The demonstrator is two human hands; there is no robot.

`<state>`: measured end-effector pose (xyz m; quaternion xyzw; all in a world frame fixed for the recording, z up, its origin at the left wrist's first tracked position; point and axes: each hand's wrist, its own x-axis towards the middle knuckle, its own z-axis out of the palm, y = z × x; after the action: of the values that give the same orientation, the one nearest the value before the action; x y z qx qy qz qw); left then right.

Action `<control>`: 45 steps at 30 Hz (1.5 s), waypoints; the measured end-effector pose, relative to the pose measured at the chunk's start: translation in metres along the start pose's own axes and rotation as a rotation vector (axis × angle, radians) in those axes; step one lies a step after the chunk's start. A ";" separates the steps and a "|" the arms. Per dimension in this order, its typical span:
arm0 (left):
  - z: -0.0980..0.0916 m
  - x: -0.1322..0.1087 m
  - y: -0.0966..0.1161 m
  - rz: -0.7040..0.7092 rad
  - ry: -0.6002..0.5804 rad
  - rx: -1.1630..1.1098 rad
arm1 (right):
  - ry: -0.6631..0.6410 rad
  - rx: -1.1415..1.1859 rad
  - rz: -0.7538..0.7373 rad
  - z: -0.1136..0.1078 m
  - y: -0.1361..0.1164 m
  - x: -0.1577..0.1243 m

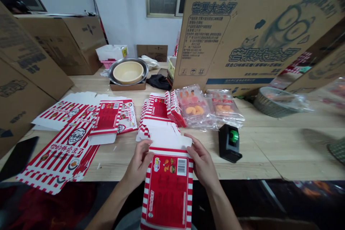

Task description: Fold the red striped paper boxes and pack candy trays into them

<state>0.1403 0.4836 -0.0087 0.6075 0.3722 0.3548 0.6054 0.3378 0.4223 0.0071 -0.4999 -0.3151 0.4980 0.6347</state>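
I held a red-and-white striped cardboard carton [168, 187] w/ both hands at the near edge of the pale wooden table [283, 151], right in front of me. Its lower part hung over the table edge toward my lap. The red panel w/ barcode faced up, and its white top flap [168, 138] pointed away from me, lying on the tabletop.

My left hand [138, 163] gripped the carton's upper left corner, thumb on the printed face, fingers curled round the edge. My right hand [201, 161] clamped the upper right corner the same way, thumb on top, fingers closed on the side. Couldn't tell how far the fingers reached underneath.

Just beyond the flap sat a stack of flat striped cartons [155, 111], touching or nearly touching it. More flat striped carton blanks [61, 151] were spread over the left side of the table, some overlapping. A black flat phone-like slab [18, 156] lay at the far left, near edge.

Right of my right hand, close but apart, stood a small black device w/ a green knob [229, 143]. Behind it, clear plastic packs of orange sweets [194, 107] were piled beside the stack. A big brown printed cardboard box [256, 25] stood at the far right, behind the packs. A woven basket under clear plastic [272, 102] sat at the foot of it, to the right.

Far centre: a round metal basin w/ a cream bowl inside [128, 72], and a black cloth [159, 81] just right of it.
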 end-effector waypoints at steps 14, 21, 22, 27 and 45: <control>0.009 0.001 0.012 0.065 -0.172 0.236 | -0.392 -0.447 0.081 0.003 -0.049 0.025; 0.013 0.000 0.011 0.029 -0.181 -0.042 | -0.294 -0.621 -0.096 0.010 -0.046 0.027; 0.013 0.000 0.012 0.017 -0.185 -0.091 | -0.304 -0.610 -0.096 0.011 -0.046 0.026; 0.011 -0.002 0.018 0.015 -0.217 0.062 | -0.477 -0.514 0.021 0.002 -0.056 0.022; 0.009 -0.008 0.014 0.004 -0.061 0.104 | -0.282 -0.282 -0.005 -0.012 -0.037 -0.006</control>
<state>0.1454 0.4725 0.0056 0.6494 0.3706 0.3175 0.5832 0.3588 0.4121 0.0396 -0.5085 -0.4687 0.5125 0.5090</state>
